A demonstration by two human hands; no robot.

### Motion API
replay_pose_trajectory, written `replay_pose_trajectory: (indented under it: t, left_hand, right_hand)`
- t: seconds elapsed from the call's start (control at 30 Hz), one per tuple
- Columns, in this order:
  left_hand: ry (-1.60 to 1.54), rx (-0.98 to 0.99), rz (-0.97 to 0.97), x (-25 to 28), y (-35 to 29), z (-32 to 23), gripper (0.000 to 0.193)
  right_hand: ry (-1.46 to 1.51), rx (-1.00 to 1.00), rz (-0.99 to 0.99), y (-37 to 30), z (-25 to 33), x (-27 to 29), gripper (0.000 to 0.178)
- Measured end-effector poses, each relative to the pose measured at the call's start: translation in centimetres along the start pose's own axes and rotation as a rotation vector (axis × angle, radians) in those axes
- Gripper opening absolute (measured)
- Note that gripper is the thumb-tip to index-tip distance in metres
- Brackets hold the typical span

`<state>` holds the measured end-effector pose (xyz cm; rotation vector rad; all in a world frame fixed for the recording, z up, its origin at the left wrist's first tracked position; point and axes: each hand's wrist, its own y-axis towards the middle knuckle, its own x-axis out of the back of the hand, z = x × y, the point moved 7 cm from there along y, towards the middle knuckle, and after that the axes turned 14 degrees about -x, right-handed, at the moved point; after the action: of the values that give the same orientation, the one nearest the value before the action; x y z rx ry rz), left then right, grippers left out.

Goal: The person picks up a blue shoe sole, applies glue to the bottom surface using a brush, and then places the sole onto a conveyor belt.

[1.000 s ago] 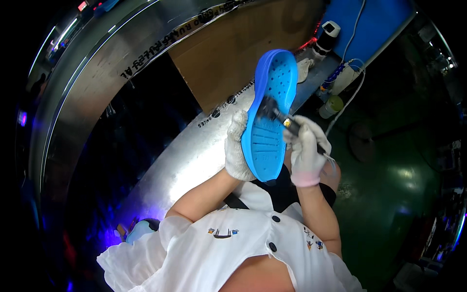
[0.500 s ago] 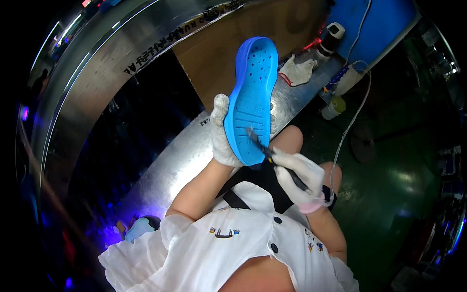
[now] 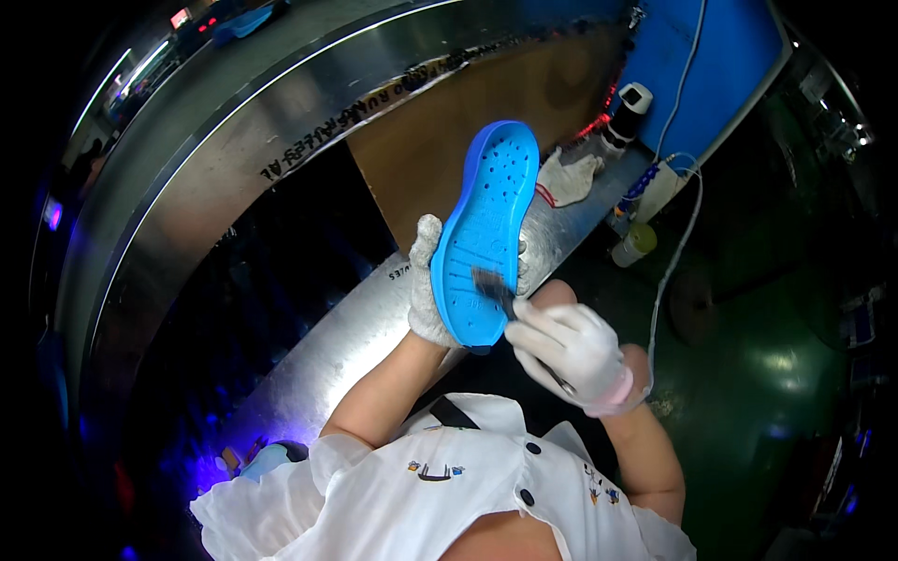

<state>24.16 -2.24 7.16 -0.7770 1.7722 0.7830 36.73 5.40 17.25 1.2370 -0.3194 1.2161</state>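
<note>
A bright blue shoe sole (image 3: 479, 238), with small holes at its far end and raised lines nearer me, is held up tilted over the metal bench. My left hand (image 3: 427, 290), in a grey-white knit glove, wraps it from beneath; the thumb lies along its left side and fingertips show at its right edge. In my right hand (image 3: 571, 353), also in a white glove, is a dark-handled brush (image 3: 494, 284). Its flat bristle end rests on or just over the sole's near half. Part of the brush handle is hidden by my fingers.
Beyond the sole runs a metal bench (image 3: 323, 323) with a brown board (image 3: 412, 168). A spare white glove (image 3: 569, 178), a black-and-white device (image 3: 629, 114) and a yellow-lidded container (image 3: 636, 243) stand at the right. A pale cable (image 3: 662, 280) hangs down to my right wrist.
The sole appears lower in the view, still in my left hand. My right hand has turned, so the brush shows its broad bristle face and lies lower on the sole.
</note>
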Motion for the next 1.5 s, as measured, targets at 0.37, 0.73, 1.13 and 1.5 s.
replay_pose_trajectory:
  t: [0.37,0.73,1.13,1.5]
  left_hand:
    - [0.172,-0.093,-0.097,-1.2,-2.0,3.2,0.083]
    - [0.052,-0.056,-0.042,1.1,-0.1,0.9,0.093]
    - [-0.027,0.033,-0.183,0.5,-1.3,2.7,0.074]
    - [-0.036,0.008,0.0,0.6,0.2,0.2,0.096]
  right_hand:
    - [1.176,-0.812,-0.613,-1.5,-9.4,-3.6,0.024]
    - [0.528,-0.688,-0.23,-4.7,-3.3,-1.5,0.018]
    - [0.062,-0.165,-0.283,1.3,-2.7,1.8,0.029]
    - [0.3,-0.181,-0.022,-2.9,-1.6,-0.4,0.024]
